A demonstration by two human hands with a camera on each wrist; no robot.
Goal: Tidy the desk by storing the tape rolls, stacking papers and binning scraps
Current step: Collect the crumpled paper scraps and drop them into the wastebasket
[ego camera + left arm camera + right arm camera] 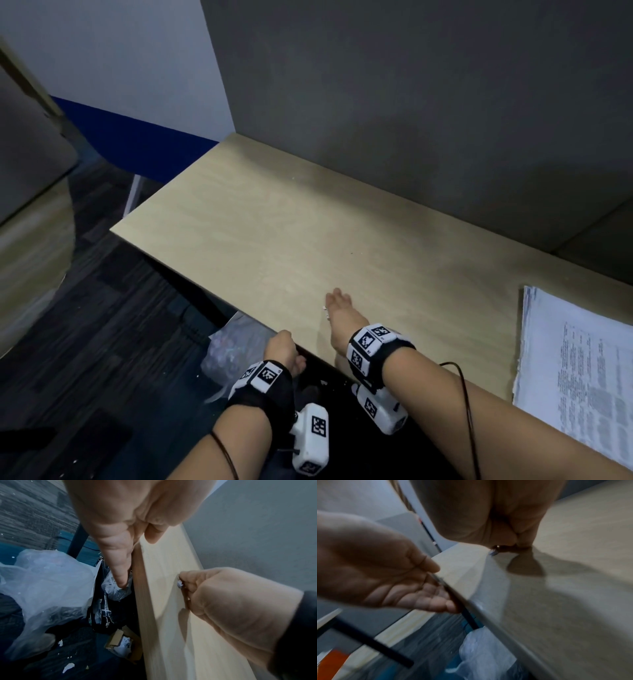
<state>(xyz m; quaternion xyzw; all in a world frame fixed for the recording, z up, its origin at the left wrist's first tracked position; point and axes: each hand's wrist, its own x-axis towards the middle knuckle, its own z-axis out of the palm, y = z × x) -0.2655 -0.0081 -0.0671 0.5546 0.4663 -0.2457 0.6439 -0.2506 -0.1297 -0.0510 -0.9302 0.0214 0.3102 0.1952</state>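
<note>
Left hand cupped open at desk edge, right hand sweeping a scrap edgeward, fingers straight

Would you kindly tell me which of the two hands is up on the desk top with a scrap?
The right hand: it rests on the desk with a small white scrap at its fingertips. The left hand waits cupped below the desk's front edge, palm empty.

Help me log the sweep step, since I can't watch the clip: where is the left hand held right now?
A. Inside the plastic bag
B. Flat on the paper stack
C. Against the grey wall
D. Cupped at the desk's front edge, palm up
D: the left hand is cupped palm-up against the desk front edge, while the right hand rests on the desktop beside a small white scrap.
</note>
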